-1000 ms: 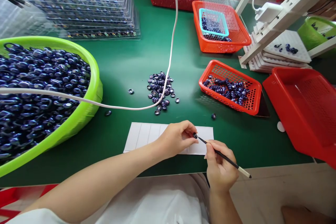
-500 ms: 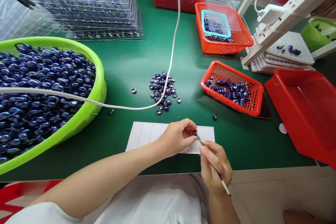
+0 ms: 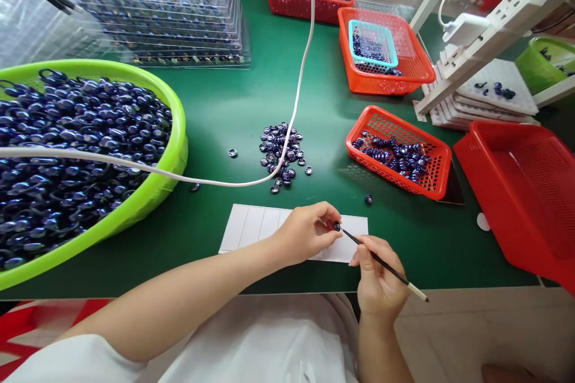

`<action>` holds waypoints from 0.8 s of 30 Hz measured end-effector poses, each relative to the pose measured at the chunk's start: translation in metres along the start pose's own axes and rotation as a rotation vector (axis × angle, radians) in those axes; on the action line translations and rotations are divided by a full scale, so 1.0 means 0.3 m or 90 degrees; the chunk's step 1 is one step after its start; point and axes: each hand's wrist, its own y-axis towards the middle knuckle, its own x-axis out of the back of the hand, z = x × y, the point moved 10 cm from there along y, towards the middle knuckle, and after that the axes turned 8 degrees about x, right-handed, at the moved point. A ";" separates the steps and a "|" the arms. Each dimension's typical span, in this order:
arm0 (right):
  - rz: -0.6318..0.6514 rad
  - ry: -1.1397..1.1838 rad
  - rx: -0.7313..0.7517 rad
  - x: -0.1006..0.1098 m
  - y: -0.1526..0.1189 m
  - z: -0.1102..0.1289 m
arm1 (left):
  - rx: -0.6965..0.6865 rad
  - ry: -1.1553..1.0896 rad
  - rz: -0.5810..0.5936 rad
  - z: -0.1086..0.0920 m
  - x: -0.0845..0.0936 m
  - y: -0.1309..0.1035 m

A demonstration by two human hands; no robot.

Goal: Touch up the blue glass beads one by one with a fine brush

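My left hand (image 3: pixel 309 232) pinches a small dark glossy piece (image 3: pixel 336 226) between thumb and fingertips, over a white ruled sheet (image 3: pixel 254 227). My right hand (image 3: pixel 383 272) grips a thin paintbrush (image 3: pixel 390 267) with a black handle and pale end. The brush's tip meets the small piece or is very close to it. Beyond the sheet lies a loose pile of similar dark blue shiny pieces (image 3: pixel 281 146). One single piece (image 3: pixel 369 198) rests to the right of the sheet.
A big green basin (image 3: pixel 177 131) heaped with dark hooked pieces stands left. A red basket (image 3: pixel 357 158) with pieces and a red bin (image 3: pixel 494 203) are right. Stacked clear trays (image 3: pixel 215 42) sit at the back left. A white cable (image 3: pixel 296 96) hangs across the table.
My right hand has shifted slightly right and the brush has swung to a flatter angle. My left hand keeps its pinch on the small piece. The view has moved slightly.
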 end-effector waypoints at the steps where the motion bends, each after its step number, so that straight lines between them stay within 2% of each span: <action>1: 0.006 -0.014 0.010 -0.001 0.001 0.006 | -0.003 0.003 -0.001 0.000 0.000 0.000; 4: 0.077 -0.067 0.089 -0.031 -0.003 0.051 | -0.009 0.015 -0.010 -0.002 0.005 0.000; 6: 0.091 -0.069 0.103 -0.036 -0.007 0.061 | -0.011 0.019 -0.013 -0.003 0.007 0.001; 7: 0.080 -0.054 0.085 -0.031 -0.006 0.053 | -0.011 0.020 -0.013 -0.003 0.006 0.001; 11: -0.032 -0.018 -0.090 0.017 -0.004 -0.040 | -0.009 0.017 0.000 -0.003 -0.002 0.000; 13: -0.082 -0.022 -0.114 0.038 -0.002 -0.054 | -0.005 0.020 0.000 -0.001 -0.003 -0.001; 15: -0.098 -0.014 -0.079 0.043 0.006 -0.038 | 0.001 0.023 -0.002 0.003 -0.001 -0.001; 19: -0.042 -0.003 -0.009 0.017 0.010 -0.006 | -0.005 0.025 0.003 0.009 -0.004 0.000; 24: 0.012 -0.054 -0.025 -0.002 -0.004 -0.023 | -0.014 0.032 0.004 0.013 -0.009 0.000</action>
